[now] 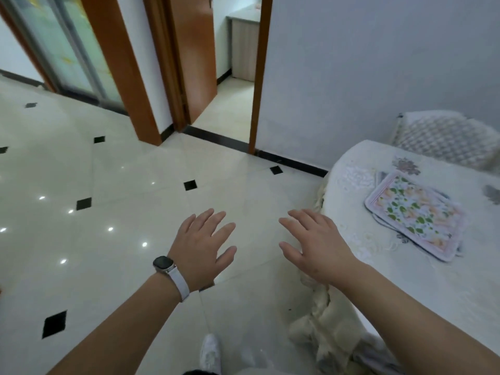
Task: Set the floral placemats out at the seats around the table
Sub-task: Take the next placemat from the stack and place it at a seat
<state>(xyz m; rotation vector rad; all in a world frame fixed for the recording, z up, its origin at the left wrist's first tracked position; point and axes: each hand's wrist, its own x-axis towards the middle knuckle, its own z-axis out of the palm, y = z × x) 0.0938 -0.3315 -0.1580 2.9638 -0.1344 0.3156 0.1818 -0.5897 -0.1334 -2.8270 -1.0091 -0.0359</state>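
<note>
Several floral placemats [415, 215] lie stacked on the cloth-covered table [460, 282].

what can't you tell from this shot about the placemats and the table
Head view only:
- Number of floral placemats: stacked, top one hides the rest.
- Far side of the table: cut off by the right edge.
- Seats: only one chair shows.
- Left hand and right hand hold nothing.
</note>
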